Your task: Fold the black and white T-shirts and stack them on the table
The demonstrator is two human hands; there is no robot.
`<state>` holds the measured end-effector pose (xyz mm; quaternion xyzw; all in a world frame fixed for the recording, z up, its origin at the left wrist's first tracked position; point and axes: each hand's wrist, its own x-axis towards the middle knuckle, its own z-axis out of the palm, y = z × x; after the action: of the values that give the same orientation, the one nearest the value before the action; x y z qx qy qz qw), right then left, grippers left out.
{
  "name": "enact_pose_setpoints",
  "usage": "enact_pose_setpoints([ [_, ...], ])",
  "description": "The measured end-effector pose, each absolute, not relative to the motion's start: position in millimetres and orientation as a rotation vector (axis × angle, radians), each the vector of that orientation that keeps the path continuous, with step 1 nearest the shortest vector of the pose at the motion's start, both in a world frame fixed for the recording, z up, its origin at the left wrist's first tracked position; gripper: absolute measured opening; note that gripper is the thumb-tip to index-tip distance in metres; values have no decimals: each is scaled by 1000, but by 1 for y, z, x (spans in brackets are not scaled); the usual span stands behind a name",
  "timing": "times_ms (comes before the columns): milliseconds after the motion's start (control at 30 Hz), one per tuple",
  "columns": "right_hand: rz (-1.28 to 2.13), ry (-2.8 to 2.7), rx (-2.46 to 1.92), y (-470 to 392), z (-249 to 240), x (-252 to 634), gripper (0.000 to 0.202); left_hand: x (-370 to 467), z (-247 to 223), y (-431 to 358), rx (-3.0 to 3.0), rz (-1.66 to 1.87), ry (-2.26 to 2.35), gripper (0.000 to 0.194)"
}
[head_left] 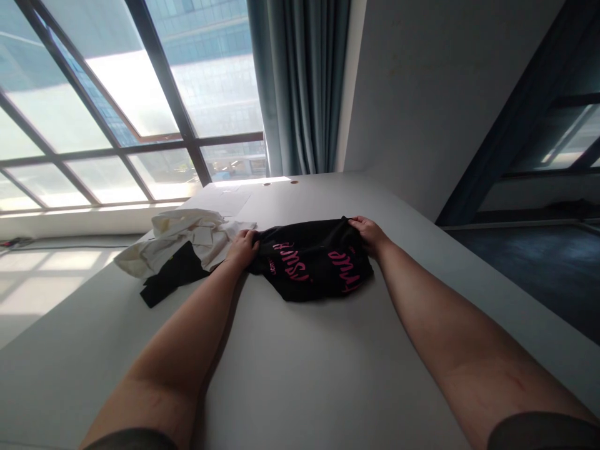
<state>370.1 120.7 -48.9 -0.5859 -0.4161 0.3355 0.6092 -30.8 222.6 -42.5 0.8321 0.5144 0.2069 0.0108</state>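
A black garment with pink lettering (312, 259), perhaps a T-shirt, is stretched sideways between my two hands over the white table. My left hand (243, 249) grips its left end, with the fingers closed on the cloth. At the upper right corner my right hand (369, 234) pinches the fabric. The lower edge of the garment sags toward the tabletop, and its print reads sideways. Left of my left hand lies a folded-looking black cloth (174, 275), partly over a crumpled white garment (187, 234). Whether that black cloth joins the held garment behind my wrist, I cannot tell.
The white table (300, 375) runs away from me toward a blue-grey curtain (300, 87). Two small round holes (280, 183) sit near its far edge. Large windows (117, 106) fill the left side, and a grey wall (422, 106) stands at the right.
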Motion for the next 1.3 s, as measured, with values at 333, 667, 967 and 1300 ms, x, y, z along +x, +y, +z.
enact_pose_setpoints([
  [333,123,-559,-1655,132,-59,418,27,-33,-33,219,2406,620,1894,41],
  [667,-159,-452,-1812,125,-55,437,37,-26,-44,223,2549,610,1403,33],
  [967,-444,-1623,-1538,114,-4,326,23,-19,-59,222,2422,696,1033,71],
  [1300,219,-2361,-1325,126,-52,249,38,10,-65,217,2118,851,1019,34],
])
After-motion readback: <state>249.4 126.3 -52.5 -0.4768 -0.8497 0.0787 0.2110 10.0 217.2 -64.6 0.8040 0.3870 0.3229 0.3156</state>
